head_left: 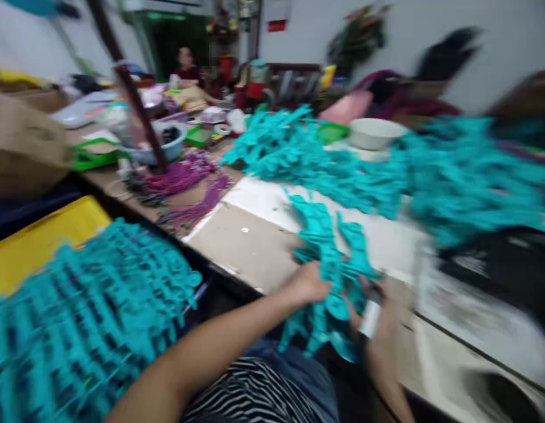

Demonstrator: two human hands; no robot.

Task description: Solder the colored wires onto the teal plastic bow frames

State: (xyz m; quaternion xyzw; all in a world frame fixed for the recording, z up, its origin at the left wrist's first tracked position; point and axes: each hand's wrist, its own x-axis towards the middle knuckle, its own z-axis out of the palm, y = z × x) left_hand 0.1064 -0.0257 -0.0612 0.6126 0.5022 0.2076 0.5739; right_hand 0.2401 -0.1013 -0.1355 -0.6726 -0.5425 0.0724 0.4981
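Teal parts [329, 252] pinched by left fingers [322, 289], right fingers [386, 295] unclear, cluttered table [106, 178], pale wall [413, 35]

A small assembly workshop, by the look of it: turquoise plastic parts [290, 144] lie heaped along the desk [250, 252] toward the upper right and massed at lower left beside a yellow tray [52, 241]; purple wires [191, 173] spread left of centre, and another person [185, 73] is at upper left.
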